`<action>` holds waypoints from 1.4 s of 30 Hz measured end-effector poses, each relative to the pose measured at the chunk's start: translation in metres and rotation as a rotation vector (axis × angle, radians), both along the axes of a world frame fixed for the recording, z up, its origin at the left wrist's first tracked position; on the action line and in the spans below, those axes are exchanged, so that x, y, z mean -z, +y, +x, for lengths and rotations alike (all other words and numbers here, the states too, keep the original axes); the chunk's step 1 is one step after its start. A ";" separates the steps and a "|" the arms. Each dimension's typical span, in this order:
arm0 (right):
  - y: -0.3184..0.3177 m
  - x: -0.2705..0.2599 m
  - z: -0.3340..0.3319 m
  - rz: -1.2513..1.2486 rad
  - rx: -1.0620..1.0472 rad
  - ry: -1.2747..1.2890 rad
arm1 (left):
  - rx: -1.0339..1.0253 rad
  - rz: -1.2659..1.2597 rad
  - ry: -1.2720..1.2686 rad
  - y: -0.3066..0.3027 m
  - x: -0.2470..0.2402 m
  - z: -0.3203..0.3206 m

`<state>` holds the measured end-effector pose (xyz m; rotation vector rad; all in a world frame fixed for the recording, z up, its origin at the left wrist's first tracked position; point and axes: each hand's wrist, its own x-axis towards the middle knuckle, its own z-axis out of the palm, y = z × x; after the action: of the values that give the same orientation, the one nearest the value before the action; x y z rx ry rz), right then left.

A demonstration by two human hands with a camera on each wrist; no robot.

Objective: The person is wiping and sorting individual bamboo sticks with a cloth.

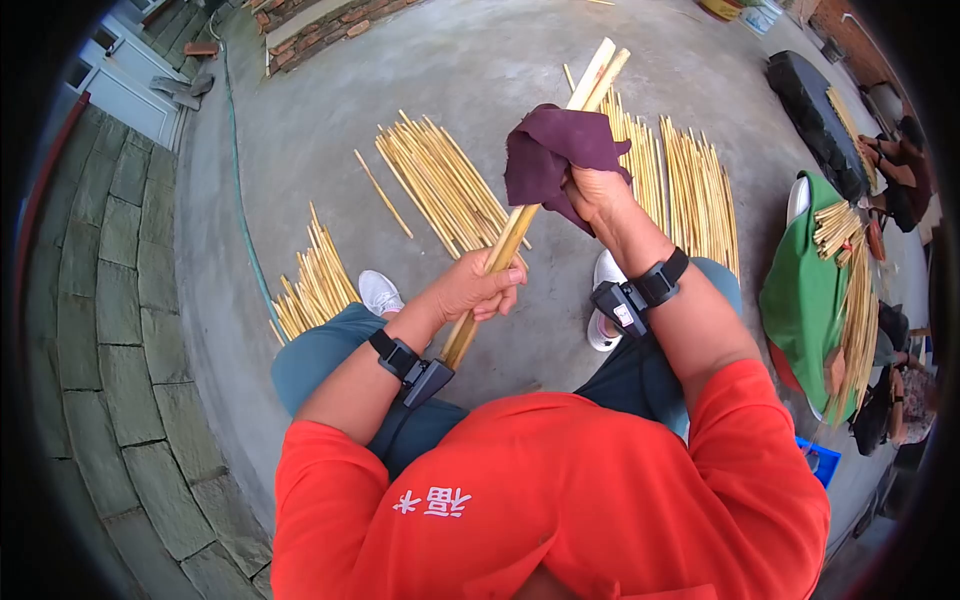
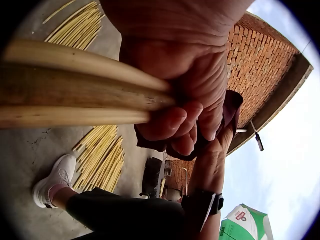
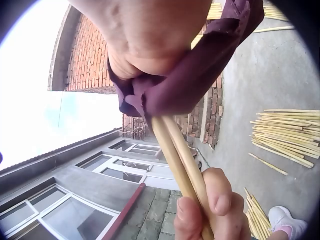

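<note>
A few long, pale yellow sticks (image 1: 513,238) slant away from the person's lap, held together as a small bundle. Around their lower part the left hand (image 1: 472,288) is wrapped, its fingers curled over them in the left wrist view. Farther up, the right hand (image 1: 603,198) grips a dark purple cloth (image 1: 560,145) folded about the same sticks. The cloth hides most of the right fingers, and its loose end hangs below that hand. Beyond the cloth, the far ends of the sticks stick out, two of them showing side by side.
Similar sticks lie on the concrete floor (image 1: 330,130) in rows: a left pile (image 1: 315,285), a middle pile (image 1: 440,185) and a right pile (image 1: 697,195). One single stick (image 1: 384,194) lies apart. At the right, more sticks (image 1: 858,330) rest on a green cloth (image 1: 800,285), near other people.
</note>
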<state>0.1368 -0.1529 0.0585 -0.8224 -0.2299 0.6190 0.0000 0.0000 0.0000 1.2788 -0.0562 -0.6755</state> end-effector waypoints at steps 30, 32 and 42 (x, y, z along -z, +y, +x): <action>-0.030 0.003 0.071 0.179 0.694 -0.060 | -0.155 0.502 -0.403 -0.002 -0.003 -0.014; -0.048 -0.019 0.071 0.217 0.741 -0.090 | -0.144 0.399 -0.324 0.004 0.000 -0.018; 0.005 0.003 0.004 -0.018 0.272 0.098 | -0.412 -0.090 -0.233 0.012 -0.014 0.003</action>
<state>0.1410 -0.1476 0.0560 -0.8215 -0.0214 0.4042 0.0030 0.0123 0.0137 1.2285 -0.0123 -0.1680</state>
